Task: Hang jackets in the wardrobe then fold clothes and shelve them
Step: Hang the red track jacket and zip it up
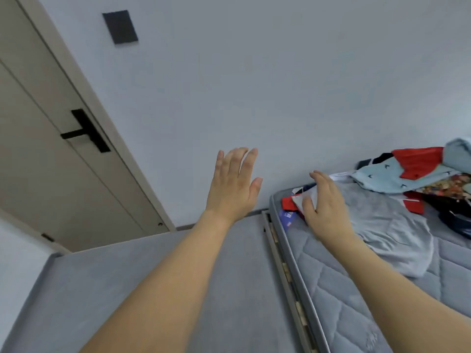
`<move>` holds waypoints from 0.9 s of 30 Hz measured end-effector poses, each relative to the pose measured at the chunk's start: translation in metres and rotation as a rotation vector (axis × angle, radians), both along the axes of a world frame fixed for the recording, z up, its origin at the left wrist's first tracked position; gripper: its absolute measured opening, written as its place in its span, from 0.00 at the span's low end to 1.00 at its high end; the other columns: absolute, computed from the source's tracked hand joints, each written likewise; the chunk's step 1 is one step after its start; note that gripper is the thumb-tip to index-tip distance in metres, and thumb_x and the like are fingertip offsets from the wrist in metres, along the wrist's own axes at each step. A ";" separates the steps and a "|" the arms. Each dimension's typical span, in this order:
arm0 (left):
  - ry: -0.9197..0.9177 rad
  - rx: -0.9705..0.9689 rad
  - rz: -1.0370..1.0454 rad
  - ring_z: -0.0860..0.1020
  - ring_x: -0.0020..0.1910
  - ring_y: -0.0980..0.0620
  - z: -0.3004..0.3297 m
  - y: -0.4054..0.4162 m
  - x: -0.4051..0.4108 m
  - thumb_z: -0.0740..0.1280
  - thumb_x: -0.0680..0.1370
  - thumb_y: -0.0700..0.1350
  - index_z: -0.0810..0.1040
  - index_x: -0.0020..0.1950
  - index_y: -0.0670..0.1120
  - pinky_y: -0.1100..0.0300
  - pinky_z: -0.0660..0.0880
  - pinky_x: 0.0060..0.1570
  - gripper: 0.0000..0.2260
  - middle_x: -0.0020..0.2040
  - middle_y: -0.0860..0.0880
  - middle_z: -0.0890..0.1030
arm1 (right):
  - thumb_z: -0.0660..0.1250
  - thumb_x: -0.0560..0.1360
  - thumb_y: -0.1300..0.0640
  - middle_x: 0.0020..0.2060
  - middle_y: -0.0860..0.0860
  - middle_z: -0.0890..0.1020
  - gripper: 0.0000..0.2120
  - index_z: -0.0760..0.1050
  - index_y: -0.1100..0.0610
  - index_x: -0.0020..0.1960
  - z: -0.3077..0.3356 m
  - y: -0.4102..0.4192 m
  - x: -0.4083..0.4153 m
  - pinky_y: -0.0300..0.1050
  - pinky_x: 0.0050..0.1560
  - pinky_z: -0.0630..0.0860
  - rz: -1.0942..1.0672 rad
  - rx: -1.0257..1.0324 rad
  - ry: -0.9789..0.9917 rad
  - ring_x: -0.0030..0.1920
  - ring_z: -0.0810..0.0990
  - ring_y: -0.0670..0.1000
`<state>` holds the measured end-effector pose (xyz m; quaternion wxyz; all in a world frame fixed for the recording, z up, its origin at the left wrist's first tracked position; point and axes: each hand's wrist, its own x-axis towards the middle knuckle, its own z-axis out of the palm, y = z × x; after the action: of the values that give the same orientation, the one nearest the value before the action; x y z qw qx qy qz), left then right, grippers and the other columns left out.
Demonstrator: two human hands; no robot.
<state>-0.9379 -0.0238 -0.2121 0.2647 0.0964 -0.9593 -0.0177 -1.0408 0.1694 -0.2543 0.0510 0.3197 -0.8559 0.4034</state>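
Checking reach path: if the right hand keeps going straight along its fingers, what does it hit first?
Probably the red and white garment at the mattress corner; the right hand, open, points over it. Depth is unclear.

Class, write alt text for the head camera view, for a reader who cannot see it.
Two bare forearms reach forward, left hand open in the air, right hand open over a grey T-shirt on a quilted mattress. A pile of colourful clothes lies beyond; a closed door stands left.
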 end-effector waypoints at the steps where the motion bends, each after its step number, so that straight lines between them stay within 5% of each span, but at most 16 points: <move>1: -0.029 0.012 -0.023 0.67 0.70 0.40 -0.005 0.007 -0.029 0.65 0.79 0.46 0.66 0.74 0.40 0.38 0.53 0.75 0.26 0.69 0.40 0.70 | 0.64 0.77 0.66 0.71 0.61 0.69 0.23 0.66 0.67 0.71 -0.006 0.012 -0.023 0.50 0.73 0.60 -0.042 0.017 -0.020 0.72 0.66 0.60; 6: -0.225 0.057 -0.098 0.63 0.72 0.41 -0.043 0.028 -0.146 0.62 0.80 0.46 0.63 0.76 0.42 0.41 0.50 0.76 0.25 0.72 0.42 0.66 | 0.63 0.77 0.67 0.71 0.61 0.69 0.25 0.65 0.67 0.72 -0.043 0.052 -0.116 0.49 0.72 0.60 -0.240 0.020 -0.186 0.72 0.66 0.60; 10: -0.376 0.147 -0.159 0.64 0.71 0.41 -0.094 0.032 -0.240 0.62 0.79 0.42 0.65 0.74 0.40 0.44 0.55 0.74 0.23 0.72 0.41 0.66 | 0.61 0.79 0.61 0.73 0.54 0.65 0.25 0.62 0.59 0.74 -0.098 0.072 -0.184 0.42 0.66 0.61 -0.463 -0.016 -0.494 0.71 0.65 0.53; 16: -0.720 0.450 -0.212 0.66 0.69 0.41 -0.247 0.060 -0.427 0.59 0.77 0.39 0.67 0.72 0.43 0.51 0.62 0.69 0.22 0.72 0.42 0.66 | 0.61 0.77 0.59 0.74 0.57 0.62 0.29 0.60 0.59 0.76 -0.252 0.091 -0.302 0.57 0.67 0.70 -0.747 -0.013 -0.920 0.68 0.69 0.59; 20: -1.058 0.328 -0.418 0.61 0.72 0.43 -0.372 0.108 -0.512 0.61 0.78 0.47 0.60 0.76 0.47 0.50 0.62 0.71 0.26 0.75 0.45 0.61 | 0.62 0.76 0.58 0.72 0.59 0.65 0.31 0.59 0.57 0.77 -0.363 0.114 -0.353 0.58 0.65 0.72 -0.944 -0.061 -1.089 0.66 0.71 0.62; 24: -1.194 -0.021 -0.486 0.57 0.75 0.42 -0.474 0.148 -0.540 0.67 0.75 0.58 0.55 0.78 0.48 0.43 0.56 0.74 0.37 0.76 0.44 0.58 | 0.62 0.77 0.52 0.77 0.57 0.56 0.33 0.53 0.54 0.79 -0.440 0.151 -0.371 0.57 0.73 0.59 -1.085 0.156 -1.102 0.75 0.58 0.61; 27: -1.087 -0.291 -0.526 0.65 0.67 0.43 -0.521 0.156 -0.540 0.66 0.77 0.55 0.65 0.70 0.49 0.45 0.63 0.65 0.25 0.68 0.45 0.66 | 0.62 0.77 0.48 0.78 0.55 0.52 0.36 0.49 0.52 0.79 -0.471 0.175 -0.375 0.59 0.74 0.56 -1.128 0.277 -1.124 0.76 0.54 0.60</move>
<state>-1.4782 0.1324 -0.7333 -0.2645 -0.1849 -0.9412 0.1001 -1.4162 0.3447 -0.7251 -0.2312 -0.4072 -0.8283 0.3075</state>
